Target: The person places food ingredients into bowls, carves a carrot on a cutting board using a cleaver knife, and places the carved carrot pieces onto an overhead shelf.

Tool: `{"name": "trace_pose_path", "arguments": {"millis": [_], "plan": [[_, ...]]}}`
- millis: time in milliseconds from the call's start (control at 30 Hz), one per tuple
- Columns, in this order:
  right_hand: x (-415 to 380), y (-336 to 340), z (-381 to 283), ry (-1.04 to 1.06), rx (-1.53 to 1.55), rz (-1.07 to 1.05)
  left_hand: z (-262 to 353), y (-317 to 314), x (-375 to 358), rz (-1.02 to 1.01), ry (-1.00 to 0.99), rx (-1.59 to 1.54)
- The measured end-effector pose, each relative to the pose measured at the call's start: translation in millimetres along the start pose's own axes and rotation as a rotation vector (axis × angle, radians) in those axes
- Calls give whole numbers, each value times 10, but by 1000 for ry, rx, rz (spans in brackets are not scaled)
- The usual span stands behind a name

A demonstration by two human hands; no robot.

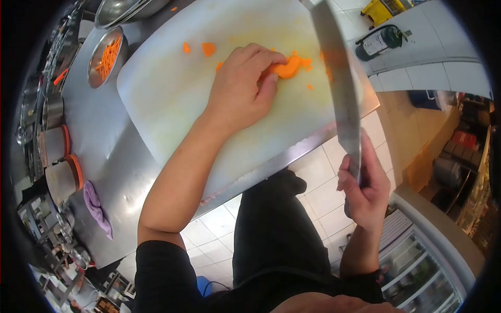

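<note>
On the white cutting board [156, 88], my left hand [242, 86] pinches a curved orange piece of carrot [290, 69] between thumb and fingers. Small carrot scraps [209, 49] lie on the board to both sides of that hand. My right hand [368, 190] is wrapped round the handle of a large kitchen knife [342, 83]. The broad blade is raised over the board's right end, pointing away from me and apart from the carrot piece. Most of the knife's handle is hidden in my fingers.
A metal bowl [108, 57] of carrot strips stands left of the board, below a larger metal bowl [122, 10]. A purple cloth [97, 208] and lidded containers [61, 180] lie along the steel counter [112, 135]. A fire extinguisher [380, 43] is beyond the right end.
</note>
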State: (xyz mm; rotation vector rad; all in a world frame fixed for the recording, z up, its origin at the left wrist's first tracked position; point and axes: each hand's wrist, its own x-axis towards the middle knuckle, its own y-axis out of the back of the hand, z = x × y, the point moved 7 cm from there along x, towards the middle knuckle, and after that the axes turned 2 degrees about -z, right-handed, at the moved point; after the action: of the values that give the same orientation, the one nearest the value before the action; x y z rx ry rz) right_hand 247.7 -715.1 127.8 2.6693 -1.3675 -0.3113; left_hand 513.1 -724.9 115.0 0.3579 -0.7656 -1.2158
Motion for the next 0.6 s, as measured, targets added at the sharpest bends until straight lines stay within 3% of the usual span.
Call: {"name": "trace_pose_path", "arguments": {"millis": [100,600], "plan": [[-5,-4,-124,172,-234,-56,54,-35,-7,-53,43,-62],[-107,16,-117,205,-449,-113,-89,-110,-56,-22,118,-251]]}}
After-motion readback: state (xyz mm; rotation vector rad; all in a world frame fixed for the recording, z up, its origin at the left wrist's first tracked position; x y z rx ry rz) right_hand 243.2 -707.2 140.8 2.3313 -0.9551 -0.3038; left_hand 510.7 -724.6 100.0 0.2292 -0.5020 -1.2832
